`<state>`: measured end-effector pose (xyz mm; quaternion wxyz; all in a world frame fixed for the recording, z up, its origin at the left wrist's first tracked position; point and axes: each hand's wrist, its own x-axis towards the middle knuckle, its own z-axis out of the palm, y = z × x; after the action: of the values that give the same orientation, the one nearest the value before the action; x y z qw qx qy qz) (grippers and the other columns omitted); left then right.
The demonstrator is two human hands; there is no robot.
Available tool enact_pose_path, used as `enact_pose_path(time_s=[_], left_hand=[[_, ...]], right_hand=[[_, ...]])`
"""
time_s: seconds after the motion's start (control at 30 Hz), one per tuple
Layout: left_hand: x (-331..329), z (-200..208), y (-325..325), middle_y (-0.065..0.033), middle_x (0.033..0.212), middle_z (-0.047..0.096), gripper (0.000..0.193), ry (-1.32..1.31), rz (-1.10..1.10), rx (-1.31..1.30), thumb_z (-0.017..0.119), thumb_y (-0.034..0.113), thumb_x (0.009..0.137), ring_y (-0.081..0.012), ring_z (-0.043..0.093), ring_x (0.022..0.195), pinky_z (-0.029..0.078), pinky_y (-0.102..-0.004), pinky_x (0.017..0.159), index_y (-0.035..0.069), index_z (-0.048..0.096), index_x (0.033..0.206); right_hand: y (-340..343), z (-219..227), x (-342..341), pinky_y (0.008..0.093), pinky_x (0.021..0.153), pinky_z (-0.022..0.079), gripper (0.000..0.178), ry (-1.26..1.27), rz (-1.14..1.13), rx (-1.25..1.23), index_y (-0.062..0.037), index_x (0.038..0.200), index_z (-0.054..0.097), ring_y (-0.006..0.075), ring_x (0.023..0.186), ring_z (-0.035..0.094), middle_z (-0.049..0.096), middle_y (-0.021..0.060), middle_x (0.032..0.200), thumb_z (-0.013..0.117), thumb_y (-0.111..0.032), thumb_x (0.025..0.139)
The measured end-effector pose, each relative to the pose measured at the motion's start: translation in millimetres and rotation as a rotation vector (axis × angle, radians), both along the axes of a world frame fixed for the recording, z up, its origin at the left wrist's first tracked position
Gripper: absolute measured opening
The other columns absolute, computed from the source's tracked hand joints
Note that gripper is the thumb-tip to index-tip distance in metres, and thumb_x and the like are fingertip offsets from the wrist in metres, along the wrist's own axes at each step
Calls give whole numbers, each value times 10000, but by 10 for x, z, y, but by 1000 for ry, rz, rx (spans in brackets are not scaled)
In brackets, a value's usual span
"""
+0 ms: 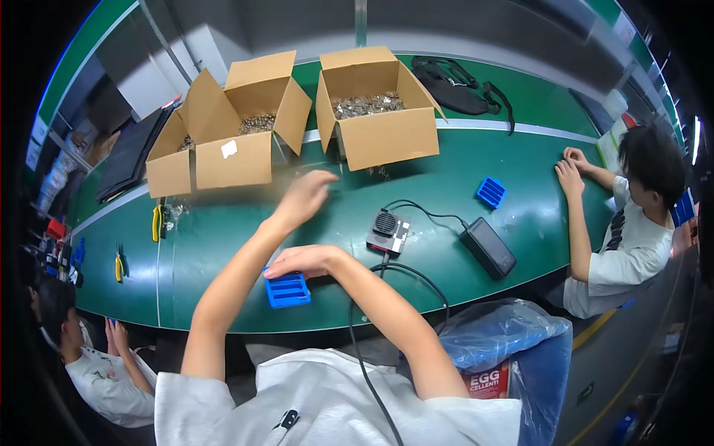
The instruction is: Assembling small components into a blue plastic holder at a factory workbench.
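My right hand point(303, 260) is closed on the upper edge of a small blue slotted plastic tray point(288, 291), near the table's front edge. Dark slots run across the tray; I cannot make out whether they hold anything. Further out, my left hand point(306, 198) is raised over the green table, in front of the cardboard boxes. Its fingers are bent together and a little blurred, and whatever is between them is hidden. One open cardboard box point(390, 140) beyond it holds many small metal pieces point(368, 105). To its left, another open box point(234, 165) holds similar pieces.
A second blue tray point(491, 192), a small device with a fan point(387, 232) and a black power bank point(488, 248) lie right, joined by cables. Pliers point(119, 264) and yellow-handled cutters point(158, 222) lie left. One co-worker point(632, 215) sits right, another point(100, 364) left.
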<state>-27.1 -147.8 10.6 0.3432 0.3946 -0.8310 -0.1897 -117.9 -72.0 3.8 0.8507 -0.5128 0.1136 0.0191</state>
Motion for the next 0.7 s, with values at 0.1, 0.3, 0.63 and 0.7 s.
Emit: enact_pose_path(time_s=[0.1,0.3,0.63,0.7], left_hand=[[-510,-95,-244,-190,1044,603,263,-35,-38,66,547,33,841,-375,574,964,470,-384,846,-21,590,1095],[-791,-388,-400,-163,1036,605,325,-114,199,-91,587,83,835,-330,563,992,458,-411,849,98,620,1158],[-816,-334,-375,-133,915,615,131,-61,156,-73,644,148,809,-321,567,891,456,-427,756,84,655,924],[-784,-332,-369,-137,900,621,139,-20,117,-9,640,152,812,-322,569,879,457,-421,755,71,651,924]], right_hand=[[67,12,-27,247,506,500,373,38,52,-112,-44,921,639,86,647,582,579,-2,739,654,-410,855],[157,111,-32,278,494,554,500,76,120,-213,48,876,635,151,597,639,629,78,719,645,-451,846],[171,88,36,252,523,509,452,85,181,-241,8,850,664,109,610,604,629,41,709,621,-442,868],[146,31,41,236,541,476,420,76,171,-234,2,838,662,85,619,575,619,20,709,625,-414,875]])
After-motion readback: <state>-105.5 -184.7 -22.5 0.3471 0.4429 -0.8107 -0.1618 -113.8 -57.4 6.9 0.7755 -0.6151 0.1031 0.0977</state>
